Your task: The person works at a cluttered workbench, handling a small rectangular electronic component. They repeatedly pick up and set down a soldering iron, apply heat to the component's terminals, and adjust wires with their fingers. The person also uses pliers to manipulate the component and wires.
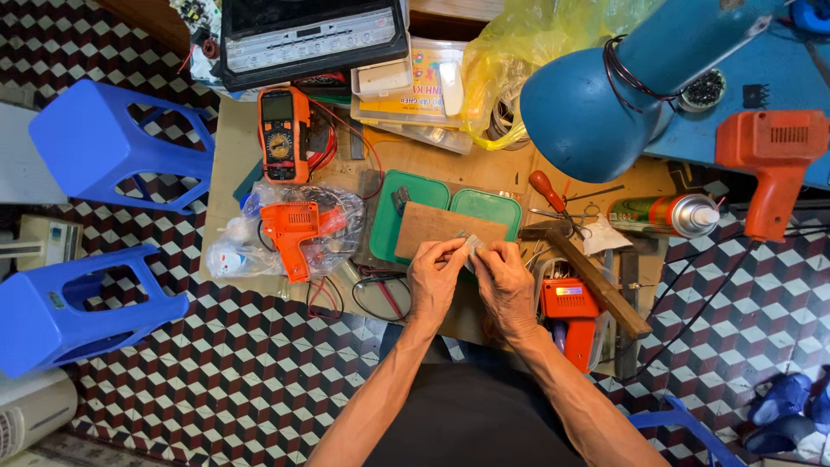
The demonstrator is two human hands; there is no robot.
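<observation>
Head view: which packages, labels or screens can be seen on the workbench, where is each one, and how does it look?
Multimeter: left of centre, orange case, grey rectangular screen, round dial.
Appliance control panel: top edge, black frame, grey strip of buttons.
Spray can: lying at the right, green and orange label, white cap.
Flat box: top centre, yellow printed lid.
Clear plastic bag: left, holds an orange tool.
Yellow plastic bag: top, beside the blue lamp.
</observation>
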